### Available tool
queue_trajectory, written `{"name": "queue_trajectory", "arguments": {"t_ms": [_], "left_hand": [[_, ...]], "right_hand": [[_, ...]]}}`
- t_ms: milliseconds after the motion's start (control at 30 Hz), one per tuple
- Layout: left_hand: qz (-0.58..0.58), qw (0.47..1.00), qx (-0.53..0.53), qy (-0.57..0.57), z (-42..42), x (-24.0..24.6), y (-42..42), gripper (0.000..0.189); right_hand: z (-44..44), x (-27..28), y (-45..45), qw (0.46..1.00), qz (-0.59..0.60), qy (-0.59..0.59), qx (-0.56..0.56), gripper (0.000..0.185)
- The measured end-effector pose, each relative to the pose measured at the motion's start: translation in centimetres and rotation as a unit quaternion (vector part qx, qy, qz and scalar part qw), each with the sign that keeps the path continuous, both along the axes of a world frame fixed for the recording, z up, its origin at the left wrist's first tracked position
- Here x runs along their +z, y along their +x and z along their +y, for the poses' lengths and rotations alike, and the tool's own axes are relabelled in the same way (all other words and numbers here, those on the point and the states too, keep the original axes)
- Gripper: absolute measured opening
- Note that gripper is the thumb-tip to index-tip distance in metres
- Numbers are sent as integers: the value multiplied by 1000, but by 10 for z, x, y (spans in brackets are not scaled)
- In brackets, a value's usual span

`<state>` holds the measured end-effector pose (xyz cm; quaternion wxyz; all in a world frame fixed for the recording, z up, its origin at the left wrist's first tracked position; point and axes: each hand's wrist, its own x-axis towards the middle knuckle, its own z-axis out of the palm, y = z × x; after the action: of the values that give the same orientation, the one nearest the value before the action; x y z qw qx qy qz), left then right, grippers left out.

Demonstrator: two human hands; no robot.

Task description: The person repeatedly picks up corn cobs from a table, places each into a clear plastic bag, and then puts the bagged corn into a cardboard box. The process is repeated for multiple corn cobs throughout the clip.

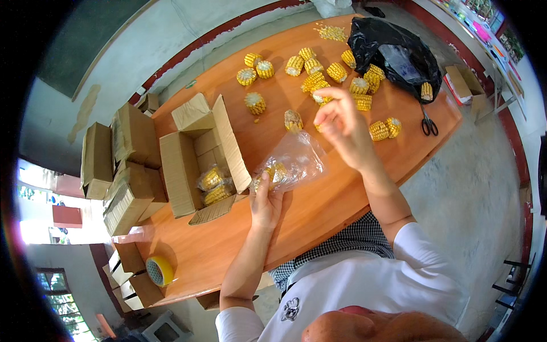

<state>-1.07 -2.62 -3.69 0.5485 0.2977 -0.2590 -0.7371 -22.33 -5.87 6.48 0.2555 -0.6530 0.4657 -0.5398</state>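
Observation:
My left hand [266, 205] grips a clear plastic bag [301, 164] with corn cob pieces [277, 171] inside, just right of an open cardboard box [177, 171]. Two bagged corn pieces [217, 192] lie in that box. My right hand [342, 128] is raised over the table, its fingers curled and blurred; a bit of yellow shows beside the fingertips, and whether they hold it I cannot tell. Several cut corn pieces [337, 72] lie beyond it. One browned piece [293, 120] stands near the bag's mouth.
A black plastic bag [395, 47] lies at the far right, with black-handled scissors [429, 126] beside it. Loose kernels [331, 33] are piled at the far edge. Stacked cardboard boxes [134, 137] stand left. A yellow tape roll [159, 271] sits at the near left corner of the table.

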Motion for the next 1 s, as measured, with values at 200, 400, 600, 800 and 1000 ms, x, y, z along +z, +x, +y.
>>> {"name": "queue_trajectory", "arguments": {"t_ms": [200,400,600,800,1000], "left_hand": [[21,1000,1,8,0,6,0,39],[28,1000,2,8,-1,9,1,48],[88,994,1,65,1,13,5,52],[75,996,-36,39,3,15,4,54],[72,995,-28,64,3,24,3,49]], "right_hand": [[2,-10,19,982,-142,46,114,60],[-31,-26,-26,966,-252,-60,2,42],[-30,-23,-39,973,-55,213,68,52],[-20,-26,-7,970,-63,162,167,52],[-34,-27,-36,967,-199,118,102,39]]}}
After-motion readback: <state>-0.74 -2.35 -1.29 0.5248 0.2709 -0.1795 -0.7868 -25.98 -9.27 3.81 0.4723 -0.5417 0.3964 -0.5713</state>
